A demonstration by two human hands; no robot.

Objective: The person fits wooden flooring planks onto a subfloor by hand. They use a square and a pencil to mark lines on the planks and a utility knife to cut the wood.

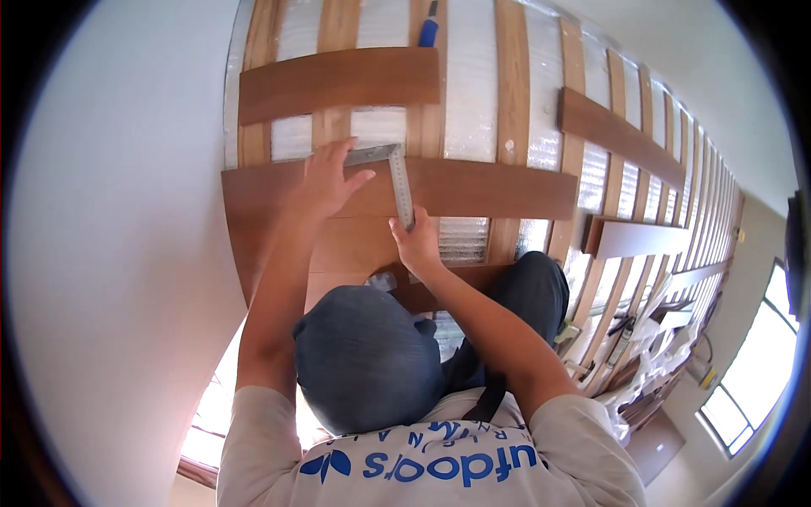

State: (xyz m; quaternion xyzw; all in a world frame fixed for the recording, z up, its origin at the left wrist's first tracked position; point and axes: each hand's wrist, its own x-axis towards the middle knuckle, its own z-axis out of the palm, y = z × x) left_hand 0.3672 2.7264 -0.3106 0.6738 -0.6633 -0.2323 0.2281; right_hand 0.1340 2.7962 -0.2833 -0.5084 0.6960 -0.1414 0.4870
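A metal try square [400, 182] lies on a long brown floorboard [498, 188], its graduated blade crossing the board and its stock along the board's far edge. At the blade's near end, the right hand [417, 243] has thumb and fingers closed on the metal. The left hand [325, 179] is spread at the left end of the square's stock, thumb apart from the fingers; whether it presses on the stock cannot be told. More laid brown boards [351, 245] lie on the near side of the square. Beyond the square, a shorter plank [338, 80] rests across pale wooden battens [513, 93], with silvery sheeting [469, 114] between them. Farther beyond it is a blue-handled tool [429, 32]. Well to the square's right, a loose plank [621, 139] spans other battens; to its left rises a white wall [118, 211].
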